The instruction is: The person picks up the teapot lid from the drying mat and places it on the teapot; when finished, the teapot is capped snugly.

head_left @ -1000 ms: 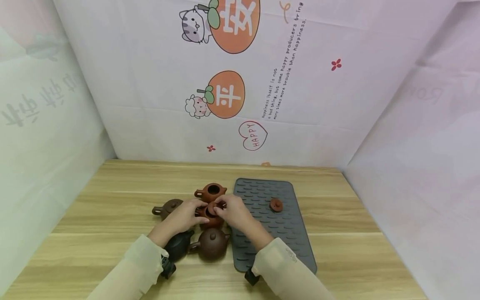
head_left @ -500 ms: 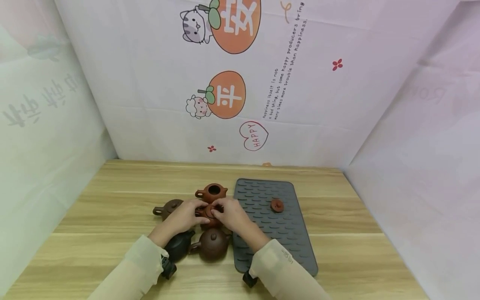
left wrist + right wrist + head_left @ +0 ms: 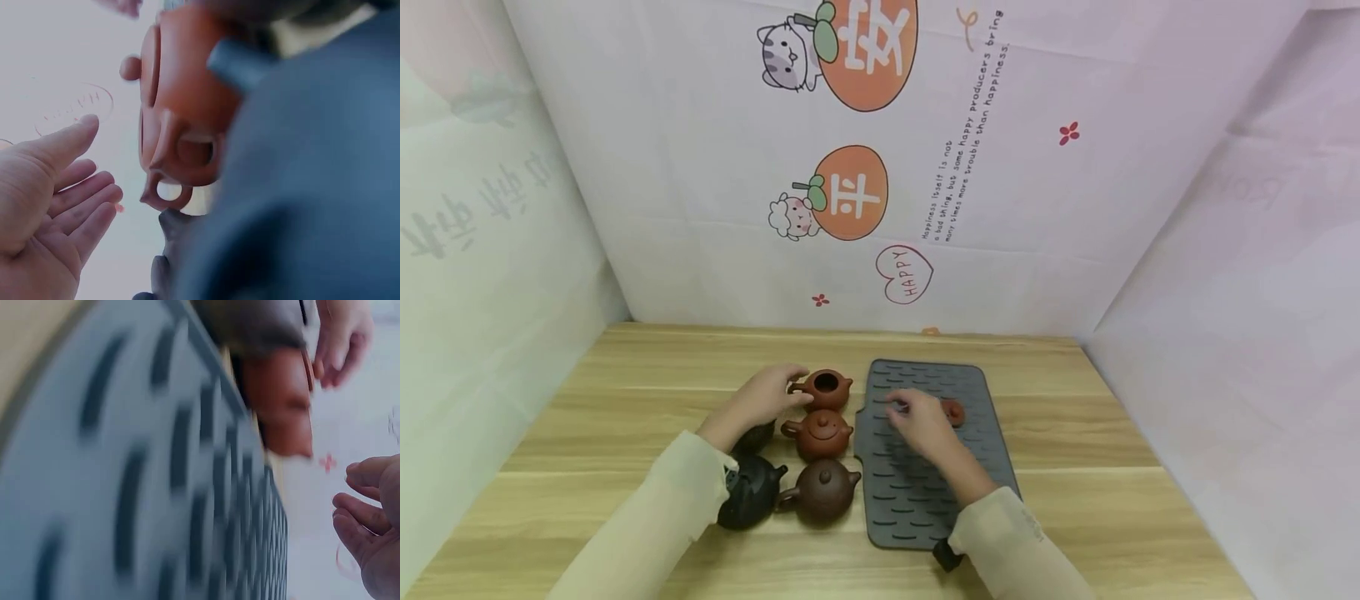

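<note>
My left hand (image 3: 769,393) is at the handle side of the lidless reddish-brown teapot (image 3: 833,402). In the left wrist view its fingers are spread and hold nothing; whether they touch the handle is unclear. My right hand (image 3: 922,423) hovers over the grey ridged mat (image 3: 902,508), fingers loosely bent and holding nothing, as the right wrist view also shows. Just right of it on the mat lies a small reddish-brown teapot lid (image 3: 954,412), partly covered by the hand. A second reddish-brown teapot (image 3: 822,439), its lid on, stands in front of the lidless one.
Nearer me stand a lidded dark brown teapot (image 3: 825,497) and a black teapot (image 3: 749,497). Another dark teapot (image 3: 758,437) is mostly hidden under my left forearm. A printed white cloth (image 3: 1015,275) closes off the wooden table's back.
The middle teapot's lid, earlier tilted in my right fingers, now sits on it. Both hands have left that teapot: the left moved back to the lidless teapot, the right moved right over the mat.
</note>
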A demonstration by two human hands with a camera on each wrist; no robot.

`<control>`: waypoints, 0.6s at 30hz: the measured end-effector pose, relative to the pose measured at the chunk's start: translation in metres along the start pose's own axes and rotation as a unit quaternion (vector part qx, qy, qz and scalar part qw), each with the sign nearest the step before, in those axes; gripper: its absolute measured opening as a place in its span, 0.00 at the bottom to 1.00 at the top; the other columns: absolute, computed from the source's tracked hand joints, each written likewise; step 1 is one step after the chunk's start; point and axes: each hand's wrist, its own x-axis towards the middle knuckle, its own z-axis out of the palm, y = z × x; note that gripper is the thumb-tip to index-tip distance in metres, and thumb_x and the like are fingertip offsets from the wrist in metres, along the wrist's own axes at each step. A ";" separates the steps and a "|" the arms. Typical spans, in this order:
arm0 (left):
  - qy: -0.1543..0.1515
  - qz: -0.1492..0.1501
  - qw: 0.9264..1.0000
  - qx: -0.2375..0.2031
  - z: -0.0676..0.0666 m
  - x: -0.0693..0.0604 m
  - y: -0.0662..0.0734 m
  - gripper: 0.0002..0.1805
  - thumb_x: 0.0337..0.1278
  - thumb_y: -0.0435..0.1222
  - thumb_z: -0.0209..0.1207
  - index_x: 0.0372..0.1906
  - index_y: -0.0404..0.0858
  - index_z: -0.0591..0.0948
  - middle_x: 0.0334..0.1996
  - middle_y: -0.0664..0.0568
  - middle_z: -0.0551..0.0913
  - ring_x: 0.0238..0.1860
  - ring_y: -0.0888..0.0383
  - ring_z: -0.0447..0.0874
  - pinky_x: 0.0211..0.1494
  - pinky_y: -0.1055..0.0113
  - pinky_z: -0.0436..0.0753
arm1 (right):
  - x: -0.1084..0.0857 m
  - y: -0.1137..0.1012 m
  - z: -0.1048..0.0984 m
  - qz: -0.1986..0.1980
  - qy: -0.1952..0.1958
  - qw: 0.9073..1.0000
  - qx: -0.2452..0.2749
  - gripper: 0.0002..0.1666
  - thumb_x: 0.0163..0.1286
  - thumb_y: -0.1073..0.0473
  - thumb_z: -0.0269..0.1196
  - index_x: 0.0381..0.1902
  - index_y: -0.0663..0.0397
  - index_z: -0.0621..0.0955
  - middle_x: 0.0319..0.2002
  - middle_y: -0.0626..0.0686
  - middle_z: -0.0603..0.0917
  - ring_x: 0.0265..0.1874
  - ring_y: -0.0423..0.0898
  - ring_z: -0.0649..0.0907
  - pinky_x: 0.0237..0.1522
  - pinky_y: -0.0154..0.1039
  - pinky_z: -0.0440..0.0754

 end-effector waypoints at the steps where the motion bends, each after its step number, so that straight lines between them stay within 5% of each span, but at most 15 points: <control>1: -0.001 0.002 1.000 0.006 -0.001 0.005 -0.001 0.27 0.63 0.36 0.64 0.62 0.25 0.73 0.56 0.35 0.77 0.57 0.39 0.75 0.56 0.47 0.76 | -0.001 0.008 -0.004 0.013 0.007 1.000 -0.001 0.11 0.67 0.63 0.65 0.47 0.58 0.85 0.44 0.55 0.85 0.42 0.50 0.83 0.40 0.46 0.83; 9: -0.031 -0.005 1.000 -0.003 0.004 0.034 -0.012 0.30 0.58 0.36 0.67 0.62 0.24 0.73 0.57 0.33 0.76 0.59 0.38 0.73 0.60 0.48 0.74 | -0.008 0.064 -0.031 0.100 0.043 0.994 0.006 0.11 0.64 0.66 0.66 0.45 0.61 0.84 0.43 0.57 0.84 0.45 0.54 0.82 0.47 0.51 0.80; 13: -0.035 -0.022 0.999 -0.019 0.006 0.039 -0.016 0.31 0.57 0.35 0.68 0.61 0.23 0.72 0.57 0.31 0.75 0.59 0.37 0.72 0.60 0.48 0.73 | -0.010 0.081 -0.037 0.129 0.028 0.991 0.009 0.14 0.64 0.65 0.68 0.47 0.64 0.83 0.50 0.63 0.81 0.53 0.61 0.78 0.53 0.57 0.76; 18: -0.039 -0.027 0.998 -0.028 0.011 0.042 -0.019 0.31 0.55 0.33 0.69 0.60 0.22 0.73 0.54 0.32 0.77 0.56 0.38 0.75 0.57 0.50 0.76 | -0.014 0.089 -0.039 0.150 0.017 0.988 0.008 0.15 0.65 0.63 0.68 0.48 0.64 0.82 0.49 0.63 0.82 0.52 0.60 0.79 0.51 0.56 0.77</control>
